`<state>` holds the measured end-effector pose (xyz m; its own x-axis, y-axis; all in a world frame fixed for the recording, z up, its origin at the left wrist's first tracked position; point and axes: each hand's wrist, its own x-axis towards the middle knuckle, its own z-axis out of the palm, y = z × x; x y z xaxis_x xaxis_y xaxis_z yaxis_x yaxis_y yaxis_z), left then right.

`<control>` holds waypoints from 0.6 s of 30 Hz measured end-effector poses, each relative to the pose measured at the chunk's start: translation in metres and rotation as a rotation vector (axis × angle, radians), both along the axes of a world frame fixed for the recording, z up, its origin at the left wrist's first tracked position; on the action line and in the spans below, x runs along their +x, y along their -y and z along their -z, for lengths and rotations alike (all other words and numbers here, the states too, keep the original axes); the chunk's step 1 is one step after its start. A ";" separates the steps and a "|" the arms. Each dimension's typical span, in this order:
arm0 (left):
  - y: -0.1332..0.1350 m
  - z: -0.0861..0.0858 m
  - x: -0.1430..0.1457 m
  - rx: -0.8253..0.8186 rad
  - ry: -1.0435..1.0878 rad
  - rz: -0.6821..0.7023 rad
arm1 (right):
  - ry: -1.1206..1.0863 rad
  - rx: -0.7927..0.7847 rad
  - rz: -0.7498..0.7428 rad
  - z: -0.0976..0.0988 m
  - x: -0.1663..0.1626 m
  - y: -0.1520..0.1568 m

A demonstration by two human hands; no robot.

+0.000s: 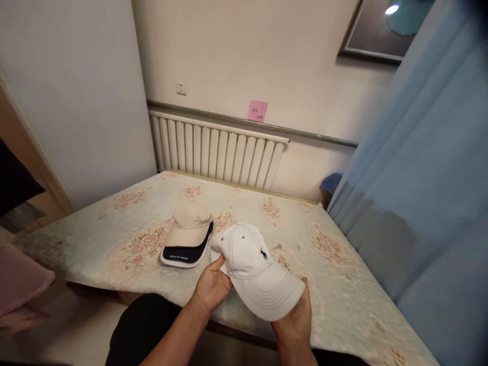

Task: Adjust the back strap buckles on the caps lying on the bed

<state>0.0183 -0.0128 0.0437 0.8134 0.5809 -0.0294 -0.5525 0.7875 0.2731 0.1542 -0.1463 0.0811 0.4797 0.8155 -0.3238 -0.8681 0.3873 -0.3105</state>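
Both hands hold a white baseball cap (253, 264) with a small dark logo on its front, brim tilted toward me and to the right. My left hand (213, 284) grips the cap's left side, thumb on the outside and the other fingers partly hidden. My right hand (295, 317) is closed on the brim's right edge from below, most of its fingers out of sight under it. Left of the white cap lie stacked caps: a beige cap (188, 229) on top, with a dark brim (186, 252) and a white edge showing beneath it.
The caps are over a bed with a floral sheet (236, 201). Behind stand a white radiator (221, 152) and a wall with a pink note (257, 110). A blue curtain (427, 203) hangs along the right side. A pale panel (87, 101) rises at the left.
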 end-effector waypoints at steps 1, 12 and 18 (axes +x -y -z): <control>-0.002 0.001 -0.001 -0.007 0.007 -0.019 | 0.004 0.006 0.008 0.001 -0.001 0.000; 0.001 -0.003 0.001 0.021 0.025 -0.026 | 0.048 0.018 -0.041 0.014 -0.005 -0.007; 0.002 0.000 -0.001 -0.003 -0.137 -0.043 | 0.077 0.002 -0.173 0.044 -0.006 -0.005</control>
<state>0.0170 -0.0150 0.0433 0.7761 0.6148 -0.1404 -0.5433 0.7648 0.3462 0.1487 -0.1417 0.0367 0.3554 0.8886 -0.2901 -0.8957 0.2349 -0.3776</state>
